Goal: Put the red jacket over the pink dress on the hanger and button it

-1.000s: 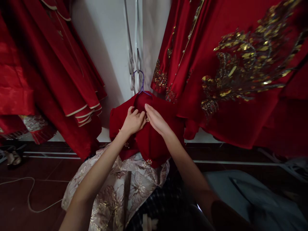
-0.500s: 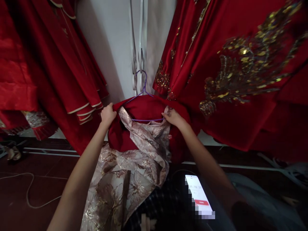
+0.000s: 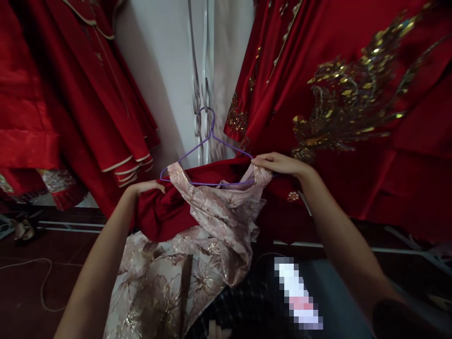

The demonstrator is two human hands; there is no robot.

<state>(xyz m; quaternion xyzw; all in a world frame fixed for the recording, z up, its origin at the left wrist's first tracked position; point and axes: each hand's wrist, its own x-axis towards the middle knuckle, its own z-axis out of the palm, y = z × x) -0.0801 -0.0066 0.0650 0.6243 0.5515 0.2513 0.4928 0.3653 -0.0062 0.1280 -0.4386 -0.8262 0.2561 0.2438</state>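
Note:
A purple hanger (image 3: 192,151) hooks onto a white metal rack bar (image 3: 193,70) in front of me. A pale pink-and-gold floral dress (image 3: 219,207) hangs on it by its wide straps and spreads down over my lap. Red cloth (image 3: 164,207) lies behind the hanger and bunches at the left. My left hand (image 3: 148,187) is closed on this red cloth, left of the hanger's end. At the opposite shoulder, my right hand (image 3: 280,164) grips the dress strap by the hanger's right arm; its thumb is mostly hidden.
Red garments (image 3: 95,94) with pale piping hang at the left. On the right hangs a red garment (image 3: 339,179) with gold sequin work (image 3: 335,108). A lit phone (image 3: 298,294) lies by my right leg. Shoes (image 3: 23,228) and a cable (image 3: 44,282) are on the floor, left.
The red cloth has dropped from over the hanger's shoulders, baring its purple arms. My left hand moved down and left with the cloth; my right hand moved slightly right, the dress strap with it.

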